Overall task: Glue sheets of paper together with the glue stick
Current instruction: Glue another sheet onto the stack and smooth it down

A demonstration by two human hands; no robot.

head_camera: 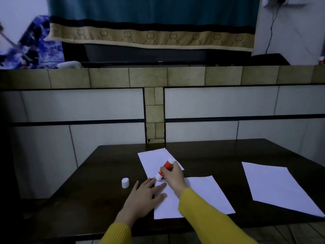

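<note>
A: How far is the gluing, in your opinion?

B: Early, I think. The cap (125, 182) is already off and stands upright on the table (98, 173), at about nine o'clock from the hands. The right hand (173, 176) grasps the glue stick (166, 167) with curled fingers, and the stick is tilted with its white end down at the upper left corner of the near sheet (202, 194). So glue goes on this corner now. If there is already glue elsewhere on the paper, I cannot tell.

A: And the left hand?

B: The left hand (142, 196) lies flat, fingers straight and released, half on the table and half on the left edge of the near sheet, pressing it so it does not slide.

A: What is left?

B: No sheets look joined yet. The far sheet (154, 161) lies at twelve o'clock, just beside the near one, perhaps touching at the corner. The third sheet (277, 187) is at three o'clock, well apart. More glue, then laying one sheet on another and pressing, I suppose.

A: Room for moving?

B: The near sheet reaches almost to the front table edge at six o'clock, so a hard stroke toward the body could push it over. From nine to eleven o'clock the dark table is free except for the cap.
</note>
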